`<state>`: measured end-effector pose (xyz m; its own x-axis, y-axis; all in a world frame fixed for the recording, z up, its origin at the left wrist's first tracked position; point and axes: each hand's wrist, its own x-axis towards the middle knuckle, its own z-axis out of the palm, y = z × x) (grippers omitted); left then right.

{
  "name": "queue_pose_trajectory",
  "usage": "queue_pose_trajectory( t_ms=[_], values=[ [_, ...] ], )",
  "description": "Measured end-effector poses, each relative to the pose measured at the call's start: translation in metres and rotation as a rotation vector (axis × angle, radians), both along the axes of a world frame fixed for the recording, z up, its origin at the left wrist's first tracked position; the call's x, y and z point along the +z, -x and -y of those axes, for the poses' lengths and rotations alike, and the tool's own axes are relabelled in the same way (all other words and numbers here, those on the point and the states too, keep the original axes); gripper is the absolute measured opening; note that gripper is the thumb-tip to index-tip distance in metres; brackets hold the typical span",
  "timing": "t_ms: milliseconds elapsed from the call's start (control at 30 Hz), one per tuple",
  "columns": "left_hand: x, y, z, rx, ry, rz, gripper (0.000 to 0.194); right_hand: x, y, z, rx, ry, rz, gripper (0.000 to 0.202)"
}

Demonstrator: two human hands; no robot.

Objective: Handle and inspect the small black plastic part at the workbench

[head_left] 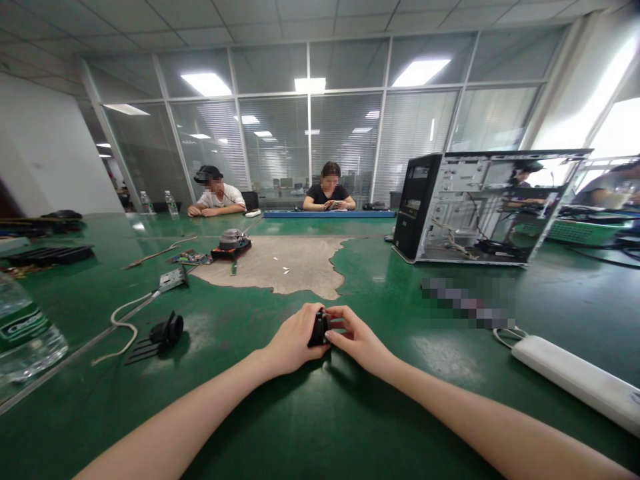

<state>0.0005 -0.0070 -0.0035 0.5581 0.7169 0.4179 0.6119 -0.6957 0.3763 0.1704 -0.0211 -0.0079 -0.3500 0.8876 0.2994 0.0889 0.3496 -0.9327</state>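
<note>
Head cam shows a small black part [318,329] between both hands over the green table [380,407], left hand [295,335] wrapped round one side, right hand's [354,335] thumb and fingers gripping the other. Looks like light, stiff plastic, maybe a bit slick, so I'd hold it by the outer sides and not squeeze hard in case it's brittle. Further out: black round piece [167,332] left, white strip [570,377] right, PC case [420,207] beyond.

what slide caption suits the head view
Left hand grips a black part, right hand touching it, over a green table bearing an open computer case.
</note>
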Motion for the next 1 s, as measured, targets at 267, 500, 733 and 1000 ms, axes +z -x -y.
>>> queue_pose_trajectory(
  t_ms=[267, 500, 733, 1000],
  values=[
    [0.0005, 0.0017, 0.0018, 0.001, 0.019, 0.012, 0.059, -0.0012, 0.0014, 0.002, 0.037, -0.017, -0.062, 0.022],
    [0.0029, 0.0007, 0.0034, 0.003, 0.013, 0.001, 0.057, -0.0011, 0.001, 0.0, 0.007, 0.011, -0.033, 0.024],
    [0.001, 0.0013, 0.0021, -0.004, 0.021, 0.004, 0.059, -0.0017, 0.0005, 0.001, 0.03, 0.007, -0.012, 0.027],
    [0.001, 0.0016, 0.0021, 0.014, 0.02, -0.01, 0.06, -0.001, 0.0012, -0.0003, 0.034, 0.021, -0.061, 0.022]
  ],
)
